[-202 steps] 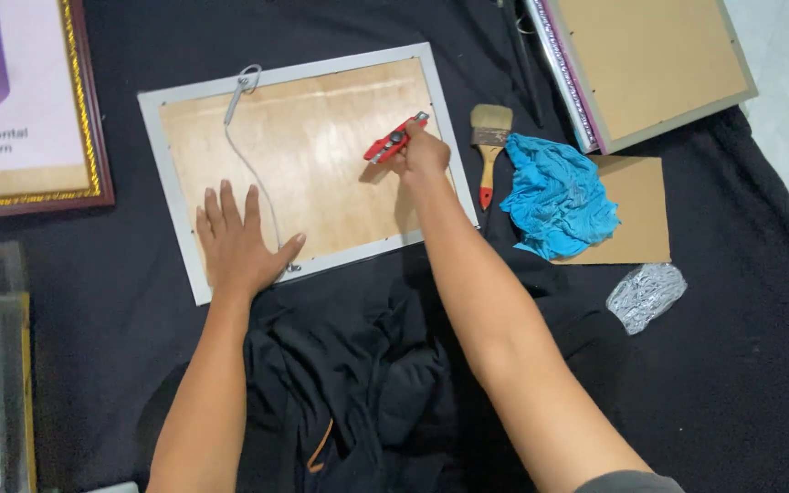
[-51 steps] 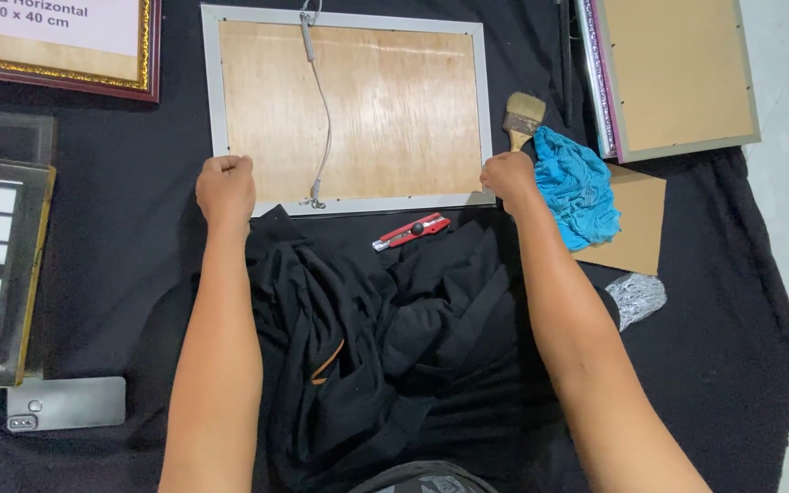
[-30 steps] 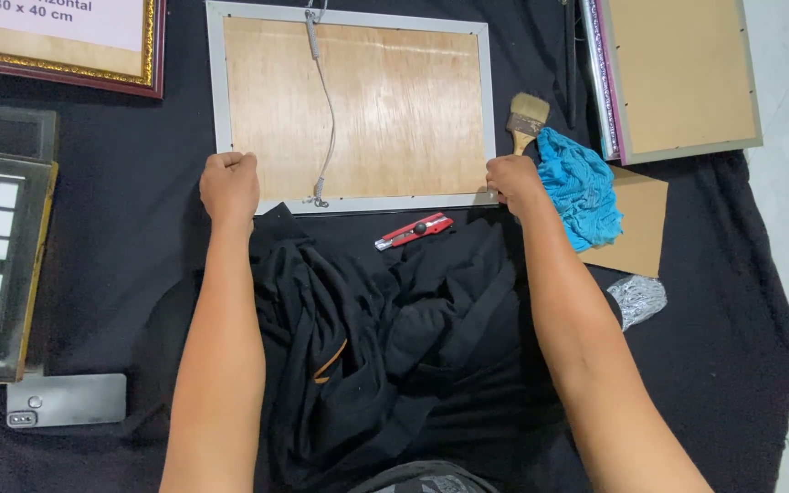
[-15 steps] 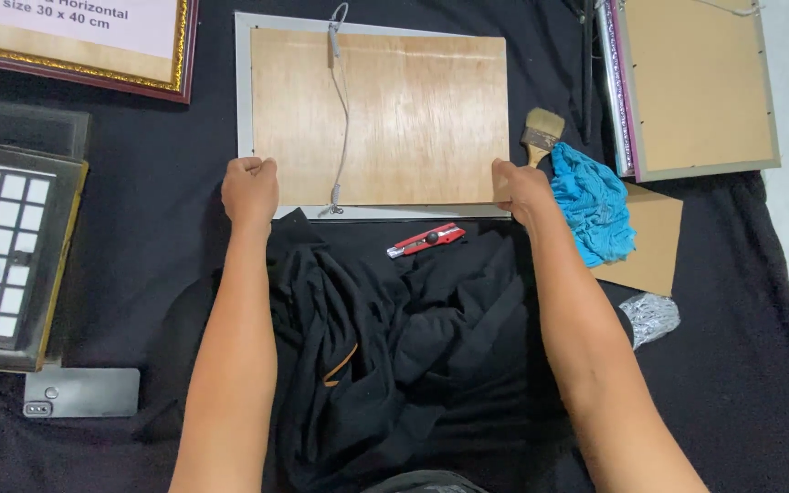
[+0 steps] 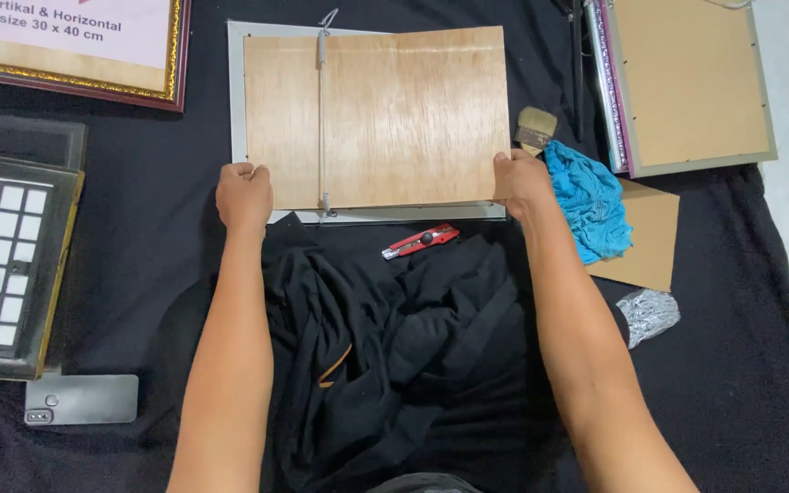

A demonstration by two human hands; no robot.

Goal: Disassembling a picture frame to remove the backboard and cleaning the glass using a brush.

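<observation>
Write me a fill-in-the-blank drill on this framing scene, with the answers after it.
1. Both hands, left hand and right hand, grip the near corners of the wooden ____ board.
2. The red cutter lies on the ____ cloth, just below the frame.
3. The brush lies beside a crumpled ____ rag.
4. A phone lies on the person's ____ side.

Answers: backing; black; blue; left

- My left hand (image 5: 244, 194) and right hand (image 5: 520, 181) grip the backing board's (image 5: 413, 119) near corners.
- Cutter (image 5: 420, 241) lies just nearer me, between them.
- Cloth (image 5: 588, 199) beside my right hand.
</observation>
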